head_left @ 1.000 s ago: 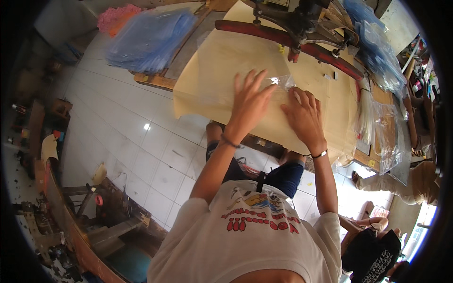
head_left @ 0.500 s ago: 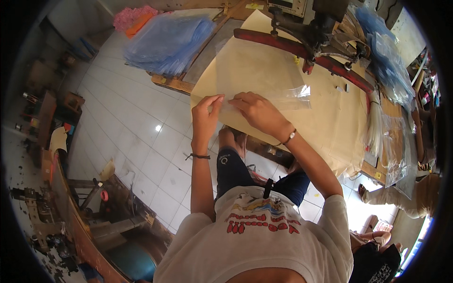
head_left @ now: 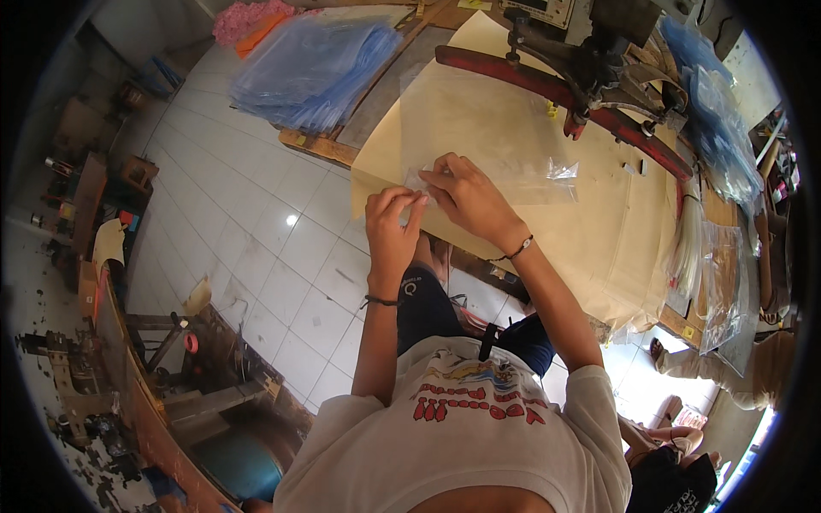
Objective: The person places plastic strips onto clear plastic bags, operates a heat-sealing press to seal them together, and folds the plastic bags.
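A clear plastic sheet [head_left: 487,120] lies on the tan paper-covered table top in front of me, its wrinkled, shiny strip at the near right side. My right hand [head_left: 472,198] is at the sheet's near left corner, thumb and forefinger pinched on the plastic. Just below and left of it, my left hand [head_left: 393,229] is held up at the table's edge with thumb and forefinger pressed together. What lies between those left fingertips is too small and see-through to make out. The two hands' fingertips nearly touch.
A curved red bar [head_left: 556,90] on a black metal machine arm [head_left: 599,73] spans the table beyond the sheet. A stack of bluish plastic sheets [head_left: 316,68] sits far left. More blue plastic [head_left: 705,111] hangs at right. Another person's leg [head_left: 710,363] shows at right.
My left hand has come down and to the right, closer to my right hand. My right hand has risen slightly over the sheet's corner. The whole view has shifted a little.
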Demonstrator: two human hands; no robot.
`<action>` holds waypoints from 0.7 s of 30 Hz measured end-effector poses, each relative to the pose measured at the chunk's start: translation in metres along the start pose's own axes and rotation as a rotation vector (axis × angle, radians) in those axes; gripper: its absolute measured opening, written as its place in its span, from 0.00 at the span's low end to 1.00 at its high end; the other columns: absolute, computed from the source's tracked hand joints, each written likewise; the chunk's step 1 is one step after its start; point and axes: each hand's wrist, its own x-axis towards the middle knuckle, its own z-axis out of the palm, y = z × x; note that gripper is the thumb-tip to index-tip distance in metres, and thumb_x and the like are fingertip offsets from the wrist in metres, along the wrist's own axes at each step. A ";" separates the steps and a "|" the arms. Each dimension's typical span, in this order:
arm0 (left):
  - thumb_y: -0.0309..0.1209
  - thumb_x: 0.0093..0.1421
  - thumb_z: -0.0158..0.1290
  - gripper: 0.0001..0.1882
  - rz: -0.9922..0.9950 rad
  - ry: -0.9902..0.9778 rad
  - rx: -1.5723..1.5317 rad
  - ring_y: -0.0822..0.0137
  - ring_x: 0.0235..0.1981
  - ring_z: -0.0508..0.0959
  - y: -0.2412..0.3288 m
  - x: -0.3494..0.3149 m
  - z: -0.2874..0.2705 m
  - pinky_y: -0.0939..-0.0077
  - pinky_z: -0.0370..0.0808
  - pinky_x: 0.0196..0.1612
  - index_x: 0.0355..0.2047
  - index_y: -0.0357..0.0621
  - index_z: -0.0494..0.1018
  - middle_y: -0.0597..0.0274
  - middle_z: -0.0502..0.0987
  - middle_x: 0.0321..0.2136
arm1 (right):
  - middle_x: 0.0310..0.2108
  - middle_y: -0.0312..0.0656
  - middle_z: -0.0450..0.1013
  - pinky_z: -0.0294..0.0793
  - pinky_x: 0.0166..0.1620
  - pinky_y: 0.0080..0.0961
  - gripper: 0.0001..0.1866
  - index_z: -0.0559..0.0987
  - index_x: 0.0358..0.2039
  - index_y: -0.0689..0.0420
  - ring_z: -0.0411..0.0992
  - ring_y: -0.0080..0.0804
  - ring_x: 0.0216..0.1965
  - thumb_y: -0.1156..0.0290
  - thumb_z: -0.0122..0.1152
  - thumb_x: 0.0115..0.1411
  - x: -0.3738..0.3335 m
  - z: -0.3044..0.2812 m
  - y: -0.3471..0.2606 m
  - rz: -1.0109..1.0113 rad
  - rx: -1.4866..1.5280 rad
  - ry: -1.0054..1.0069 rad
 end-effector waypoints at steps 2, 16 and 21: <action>0.29 0.63 0.61 0.08 0.026 0.014 0.053 0.57 0.39 0.77 -0.002 -0.002 0.002 0.65 0.75 0.43 0.39 0.39 0.83 0.58 0.79 0.36 | 0.42 0.47 0.70 0.73 0.51 0.38 0.17 0.82 0.50 0.61 0.73 0.46 0.45 0.76 0.63 0.60 0.000 -0.003 -0.002 -0.003 0.044 -0.028; 0.26 0.60 0.63 0.17 -0.103 -0.418 -0.157 0.75 0.25 0.70 -0.022 0.061 -0.028 0.76 0.70 0.30 0.50 0.47 0.81 0.62 0.78 0.28 | 0.39 0.45 0.72 0.73 0.51 0.36 0.12 0.84 0.44 0.59 0.72 0.45 0.44 0.72 0.61 0.62 0.000 0.004 0.002 0.017 0.016 -0.001; 0.25 0.56 0.66 0.09 0.052 -0.272 -0.072 0.74 0.25 0.71 -0.034 0.062 -0.015 0.78 0.69 0.30 0.39 0.45 0.85 0.64 0.80 0.31 | 0.39 0.43 0.72 0.74 0.50 0.37 0.11 0.85 0.43 0.58 0.73 0.44 0.44 0.73 0.62 0.61 -0.002 0.007 0.004 0.030 0.002 0.023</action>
